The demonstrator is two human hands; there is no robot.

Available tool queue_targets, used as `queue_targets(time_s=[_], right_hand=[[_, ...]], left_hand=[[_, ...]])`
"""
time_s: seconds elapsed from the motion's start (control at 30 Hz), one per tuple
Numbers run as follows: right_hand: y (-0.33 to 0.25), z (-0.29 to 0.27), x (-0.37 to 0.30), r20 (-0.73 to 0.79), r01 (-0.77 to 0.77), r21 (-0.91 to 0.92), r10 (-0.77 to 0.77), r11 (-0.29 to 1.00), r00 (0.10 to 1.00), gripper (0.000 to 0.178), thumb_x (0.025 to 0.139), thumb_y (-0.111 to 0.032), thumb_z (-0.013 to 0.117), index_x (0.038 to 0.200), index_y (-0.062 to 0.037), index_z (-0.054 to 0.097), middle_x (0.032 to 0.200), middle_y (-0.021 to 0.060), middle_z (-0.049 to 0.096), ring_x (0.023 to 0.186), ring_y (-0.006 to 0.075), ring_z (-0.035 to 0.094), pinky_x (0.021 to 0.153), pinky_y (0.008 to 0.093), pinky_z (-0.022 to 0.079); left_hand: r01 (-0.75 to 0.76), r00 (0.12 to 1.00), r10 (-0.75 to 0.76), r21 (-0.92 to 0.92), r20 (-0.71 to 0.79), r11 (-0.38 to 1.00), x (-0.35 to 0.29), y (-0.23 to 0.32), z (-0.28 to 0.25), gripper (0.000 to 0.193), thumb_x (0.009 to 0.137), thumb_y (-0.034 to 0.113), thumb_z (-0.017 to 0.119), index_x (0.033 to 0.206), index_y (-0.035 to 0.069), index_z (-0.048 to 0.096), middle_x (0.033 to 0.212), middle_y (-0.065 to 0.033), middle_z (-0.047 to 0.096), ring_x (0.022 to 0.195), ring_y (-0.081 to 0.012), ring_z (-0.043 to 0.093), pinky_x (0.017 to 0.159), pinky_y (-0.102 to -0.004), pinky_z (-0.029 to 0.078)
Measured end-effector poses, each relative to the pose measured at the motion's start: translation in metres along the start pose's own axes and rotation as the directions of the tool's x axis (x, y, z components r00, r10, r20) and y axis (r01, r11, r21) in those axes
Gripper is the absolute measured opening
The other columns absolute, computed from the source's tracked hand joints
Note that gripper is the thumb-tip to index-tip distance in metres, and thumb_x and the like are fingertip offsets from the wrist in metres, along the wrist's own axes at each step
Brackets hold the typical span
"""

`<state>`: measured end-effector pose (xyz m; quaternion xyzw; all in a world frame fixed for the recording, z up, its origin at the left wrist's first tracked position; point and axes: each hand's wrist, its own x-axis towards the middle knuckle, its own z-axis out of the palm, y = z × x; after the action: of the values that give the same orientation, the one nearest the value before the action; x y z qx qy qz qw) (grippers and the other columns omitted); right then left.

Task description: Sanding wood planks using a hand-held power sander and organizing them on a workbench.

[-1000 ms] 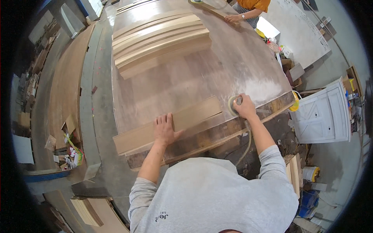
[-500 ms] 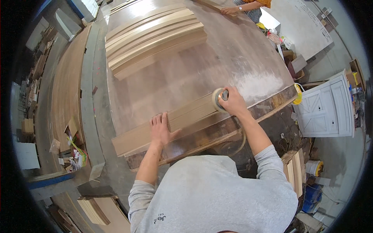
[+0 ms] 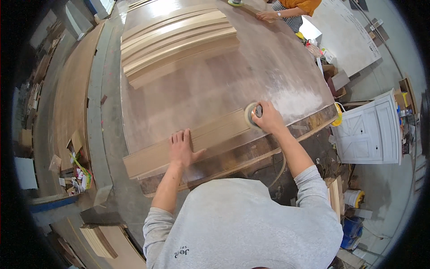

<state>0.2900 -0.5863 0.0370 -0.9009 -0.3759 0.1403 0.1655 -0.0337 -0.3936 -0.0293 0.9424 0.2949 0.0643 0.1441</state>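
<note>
Sanding hand: right hand (image 3: 269,117), fingers wrapped round the top of a round palm sander (image 3: 247,117), hose (image 3: 282,169) hanging off below.
Steadying hand: left hand (image 3: 181,147), palm down, fingers spread, flat on the wood and not wrapped around anything.
Board: long flat wooden board (image 3: 219,127), lying along the near edge of the worktable (image 3: 192,96). The sander covers its right end; can't tell how hard the pad is pressing.
Step in hand: looks to me like smoothing the board's upper face, right end at the moment.
Next move calls for: pad kept level, I'd say, especially at that end where it could tip and round the edge. Left palm needs to stay planted, clear of the disc.
Worktable: pale dusty patch to the right, stack of wooden strips (image 3: 179,42) farther back.
Far side: co-worker's hand (image 3: 267,16) on another piece of wood, second sander (image 3: 235,2) nearby.
</note>
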Motion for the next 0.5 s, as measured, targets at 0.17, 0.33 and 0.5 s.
queue_targets(time_s=[0.17, 0.33, 0.5], right_hand=[[0.0, -0.006, -0.011, 0.15, 0.035, -0.069, -0.025, 0.997, 0.988, 0.057, 0.091, -0.043, 0.069, 0.137, -0.0105, 0.058, 0.128, 0.0212, 0.062, 0.114, 0.0443, 0.066, 0.096, 0.0516, 0.055], [0.0, -0.008, -0.013, 0.044, 0.012, -0.044, -0.01, 0.999, 0.999, 0.059, 0.091, -0.045, 0.067, 0.138, -0.009, 0.059, 0.132, 0.0204, 0.062, 0.115, 0.0434, 0.065, 0.098, 0.0504, 0.055], [-0.026, 0.0, 0.038, 0.063, 0.045, -0.065, -0.041, 0.997, 0.997, 0.061, 0.09, -0.048, 0.064, 0.138, -0.011, 0.061, 0.133, 0.0194, 0.064, 0.12, 0.0404, 0.064, 0.102, 0.0494, 0.053]], left_hand=[[-0.014, 1.0, 0.015, 0.027, -0.024, 1.0, 0.0, -0.002, 0.001, 0.1, 0.075, 0.06, 0.083, 0.148, 0.002, 0.046, 0.136, -0.0163, 0.053, 0.13, -0.0359, 0.045, 0.115, -0.051, 0.031], [-0.031, 0.999, 0.031, -0.013, -0.035, 0.999, -0.001, -0.003, 0.004, 0.102, 0.076, 0.063, 0.082, 0.148, 0.002, 0.046, 0.137, -0.017, 0.053, 0.13, -0.037, 0.044, 0.116, -0.0516, 0.031], [-0.033, 0.999, 0.034, 0.024, -0.041, 0.999, 0.0, -0.001, -0.002, 0.1, 0.076, 0.062, 0.081, 0.148, 0.003, 0.045, 0.136, -0.0181, 0.053, 0.126, -0.0383, 0.046, 0.112, -0.0504, 0.034]])
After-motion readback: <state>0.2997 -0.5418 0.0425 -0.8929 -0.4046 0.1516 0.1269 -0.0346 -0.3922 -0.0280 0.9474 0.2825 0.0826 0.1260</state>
